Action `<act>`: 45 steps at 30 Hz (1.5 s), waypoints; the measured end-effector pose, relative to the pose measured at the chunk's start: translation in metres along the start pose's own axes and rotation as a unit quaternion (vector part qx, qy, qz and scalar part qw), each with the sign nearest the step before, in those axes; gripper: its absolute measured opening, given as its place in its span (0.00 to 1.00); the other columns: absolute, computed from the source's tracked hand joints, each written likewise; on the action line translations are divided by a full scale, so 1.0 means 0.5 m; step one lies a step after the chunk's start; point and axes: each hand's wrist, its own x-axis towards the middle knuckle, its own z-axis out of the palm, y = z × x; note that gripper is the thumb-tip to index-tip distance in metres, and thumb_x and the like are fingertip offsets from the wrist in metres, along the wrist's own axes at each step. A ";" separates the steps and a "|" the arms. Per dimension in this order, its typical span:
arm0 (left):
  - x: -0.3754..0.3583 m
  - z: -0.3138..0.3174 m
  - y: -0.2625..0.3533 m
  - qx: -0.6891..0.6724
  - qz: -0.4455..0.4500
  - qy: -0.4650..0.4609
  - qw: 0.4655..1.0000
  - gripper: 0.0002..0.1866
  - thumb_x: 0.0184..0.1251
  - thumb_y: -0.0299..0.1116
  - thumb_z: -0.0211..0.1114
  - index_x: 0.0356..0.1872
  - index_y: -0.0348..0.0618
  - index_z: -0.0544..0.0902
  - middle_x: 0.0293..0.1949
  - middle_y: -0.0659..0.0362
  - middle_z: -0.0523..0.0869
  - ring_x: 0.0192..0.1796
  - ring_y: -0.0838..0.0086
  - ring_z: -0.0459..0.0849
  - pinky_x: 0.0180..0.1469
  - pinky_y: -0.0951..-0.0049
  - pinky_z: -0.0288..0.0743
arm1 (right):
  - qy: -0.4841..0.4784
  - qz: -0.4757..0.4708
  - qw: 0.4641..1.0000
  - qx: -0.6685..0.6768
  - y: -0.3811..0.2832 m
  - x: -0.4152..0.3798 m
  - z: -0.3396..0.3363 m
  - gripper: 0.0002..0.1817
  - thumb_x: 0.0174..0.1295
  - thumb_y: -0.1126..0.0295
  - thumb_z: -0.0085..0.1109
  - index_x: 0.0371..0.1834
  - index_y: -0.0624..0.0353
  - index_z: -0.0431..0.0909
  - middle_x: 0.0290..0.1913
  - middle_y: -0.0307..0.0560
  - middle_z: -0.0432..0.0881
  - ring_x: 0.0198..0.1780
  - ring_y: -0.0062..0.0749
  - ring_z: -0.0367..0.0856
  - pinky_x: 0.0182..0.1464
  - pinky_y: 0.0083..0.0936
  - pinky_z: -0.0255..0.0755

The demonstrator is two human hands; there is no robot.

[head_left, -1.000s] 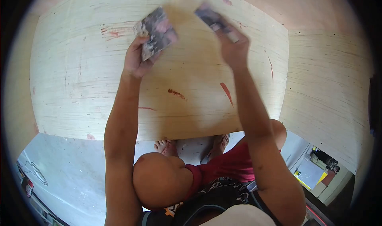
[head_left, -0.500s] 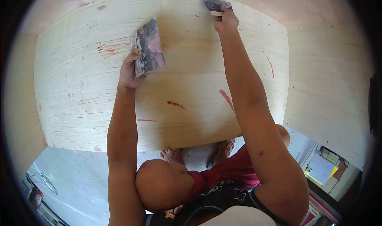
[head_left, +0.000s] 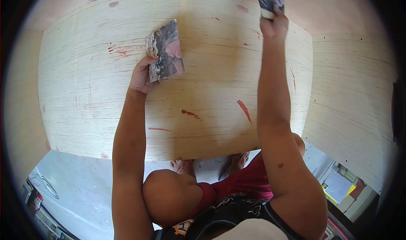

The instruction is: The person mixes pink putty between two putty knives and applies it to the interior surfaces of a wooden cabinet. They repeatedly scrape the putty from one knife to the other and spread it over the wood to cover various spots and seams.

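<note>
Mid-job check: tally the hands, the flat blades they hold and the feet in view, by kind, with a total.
Hands: 2 (left hand, right hand)
Flat blades: 2 (left blade, right blade)
Feet: 2 (left foot, right foot)
Total: 6

Matt, streaky-grained wooden board (head_left: 211,87) and metal-looking plate (head_left: 168,45), rough and crusted.
</note>
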 end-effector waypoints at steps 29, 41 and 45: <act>-0.132 0.167 0.000 0.049 0.262 -0.054 0.962 0.17 0.57 0.27 0.53 0.49 0.36 0.71 0.42 0.55 0.81 0.44 0.69 0.82 0.44 0.69 0.78 | -0.426 -0.276 0.491 -0.708 -0.029 -0.430 0.119 0.18 0.47 0.87 0.53 0.38 0.53 0.82 0.40 0.39 0.82 0.46 0.29 0.77 0.50 0.28 0.70; -0.117 -0.047 -0.028 0.010 0.094 0.004 0.996 0.24 0.56 0.30 0.56 0.56 0.40 0.66 0.50 0.55 0.77 0.53 0.64 0.77 0.55 0.62 0.72 | 0.033 0.026 0.999 0.015 0.224 -0.039 0.026 0.15 0.54 0.87 0.45 0.46 0.67 0.67 0.41 0.48 0.75 0.41 0.40 0.78 0.45 0.40 0.78; -0.117 -0.039 -0.017 0.016 0.074 0.006 0.997 0.29 0.53 0.32 0.59 0.58 0.40 0.64 0.52 0.54 0.75 0.55 0.61 0.75 0.60 0.59 0.68 | 0.142 0.010 0.988 0.057 0.258 0.019 0.060 0.13 0.55 0.86 0.44 0.44 0.67 0.69 0.40 0.47 0.75 0.39 0.38 0.78 0.40 0.39 0.79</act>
